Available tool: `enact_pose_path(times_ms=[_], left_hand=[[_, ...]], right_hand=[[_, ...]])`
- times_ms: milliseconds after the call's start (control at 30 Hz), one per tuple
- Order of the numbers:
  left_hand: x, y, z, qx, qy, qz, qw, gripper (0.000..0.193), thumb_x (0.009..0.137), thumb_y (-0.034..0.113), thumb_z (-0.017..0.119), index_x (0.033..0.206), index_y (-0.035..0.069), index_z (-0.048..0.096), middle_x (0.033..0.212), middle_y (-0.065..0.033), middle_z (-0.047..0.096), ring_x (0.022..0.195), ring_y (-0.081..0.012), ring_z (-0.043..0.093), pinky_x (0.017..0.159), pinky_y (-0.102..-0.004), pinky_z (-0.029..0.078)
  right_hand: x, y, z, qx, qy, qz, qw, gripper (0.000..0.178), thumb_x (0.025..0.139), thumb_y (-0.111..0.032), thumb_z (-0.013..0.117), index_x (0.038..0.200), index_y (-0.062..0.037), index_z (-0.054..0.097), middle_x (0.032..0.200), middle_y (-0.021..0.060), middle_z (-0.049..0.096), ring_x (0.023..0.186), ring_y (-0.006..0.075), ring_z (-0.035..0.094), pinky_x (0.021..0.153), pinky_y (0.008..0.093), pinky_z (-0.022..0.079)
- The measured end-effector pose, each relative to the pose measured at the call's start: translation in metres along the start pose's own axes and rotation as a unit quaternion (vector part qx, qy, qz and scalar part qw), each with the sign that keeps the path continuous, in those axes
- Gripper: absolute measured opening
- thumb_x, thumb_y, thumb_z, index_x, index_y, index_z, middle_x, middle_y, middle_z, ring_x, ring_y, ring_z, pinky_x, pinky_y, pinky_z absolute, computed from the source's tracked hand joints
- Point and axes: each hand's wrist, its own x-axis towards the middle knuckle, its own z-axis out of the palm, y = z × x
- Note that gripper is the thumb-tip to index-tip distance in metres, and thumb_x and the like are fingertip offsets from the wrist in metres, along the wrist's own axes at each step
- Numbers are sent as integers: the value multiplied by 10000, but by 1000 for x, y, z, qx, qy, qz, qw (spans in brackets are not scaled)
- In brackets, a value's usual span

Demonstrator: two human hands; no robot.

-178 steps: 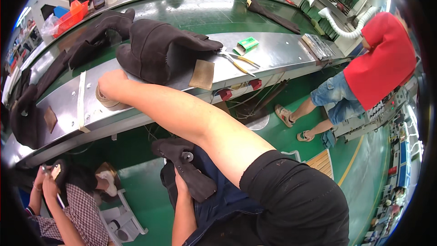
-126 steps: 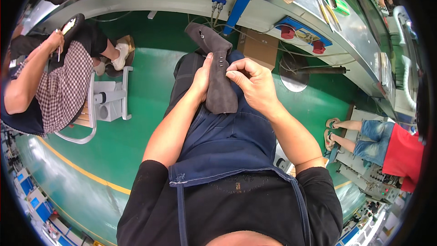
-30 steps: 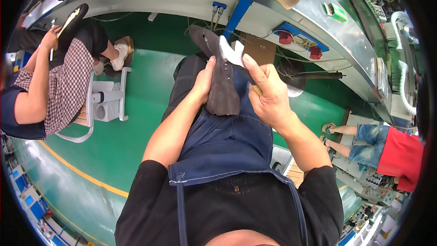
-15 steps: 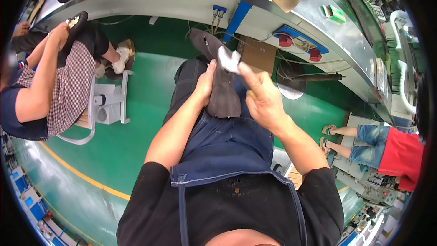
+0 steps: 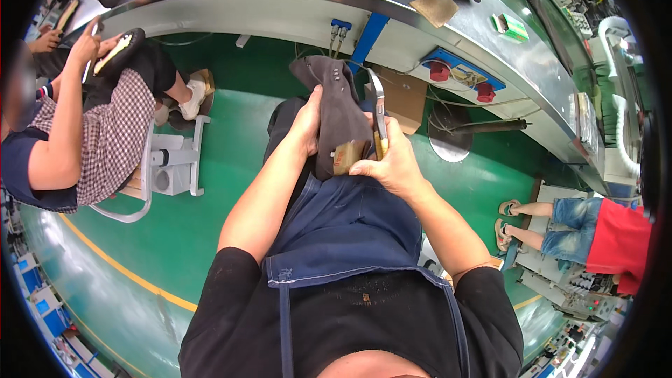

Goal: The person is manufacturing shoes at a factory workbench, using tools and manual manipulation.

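Worktop [image 5: 483, 14]: metal, ahead of the person
Boot [image 5: 339, 112]: dark, over the apron [image 5: 343, 231] — between both hands
Left hand [image 5: 306, 126]: fingers grasping the boot's left side
Right hand [image 5: 397, 164]: fingers clenched round the pliers [image 5: 379, 101] — just beside the boot

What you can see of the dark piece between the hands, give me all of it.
The dark piece is brownish grey, boot-like, and looks like suede. Small shiny fittings line its far end; a tan patch with reddish marks shows near its lower end. It points away from the person, held above the lap. The left hand grips its left side; the right hand, holding a metal tool, has its thumb by the patch.
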Motion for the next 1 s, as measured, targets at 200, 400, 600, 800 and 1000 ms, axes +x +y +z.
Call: enact_pose_path(times_ms=[200, 400, 600, 800, 1000], left_hand=[[-43, 16, 14, 52, -60, 27, 996, 590, 1101, 567, 437, 1380, 78, 614, 1271, -116, 712, 1095, -269, 721, 938, -476, 622], [-65, 18, -19, 559, 225, 335, 725, 467, 1111, 342, 499, 1377, -22, 622, 1339, -222, 642, 1272, -307, 627, 1061, -384, 492], [-53, 43, -2, 425, -187, 478, 745, 637, 1153, 463, 308, 1262, -45, 677, 1254, -193, 692, 1214, -307, 621, 1171, -455, 387], [-34, 39, 5, 452, -165, 499, 721, 710, 1150, 501, 228, 1099, 0, 728, 1127, -142, 717, 1176, -320, 605, 1172, -460, 359], [-27, 36, 9, 439, -179, 491, 730, 750, 1146, 525, 186, 1072, 4, 722, 1144, -145, 704, 1164, -317, 606, 1146, -445, 373]], right_hand=[[7, -26, 6, -20, 60, -29, 998, 512, 940, -223, 811, 1291, 22, 531, 1069, 151, 735, 986, 229, 696, 882, 364, 558], [-9, -29, 25, -32, -15, 20, 999, 458, 1016, -239, 694, 1314, 52, 503, 1055, 272, 727, 1006, 472, 722, 847, 472, 565], [5, -11, 24, 0, 11, 11, 1000, 415, 1026, -256, 697, 1267, 45, 544, 1032, 235, 733, 960, 385, 738, 853, 436, 556], [-3, -10, 2, -68, 20, -3, 997, 308, 1032, -210, 662, 1233, 14, 596, 973, 178, 718, 846, 328, 713, 769, 412, 548], [-19, -34, -31, 36, -158, 106, 981, 276, 1031, -61, 581, 1284, 22, 508, 955, 148, 702, 825, 310, 701, 775, 402, 557]])
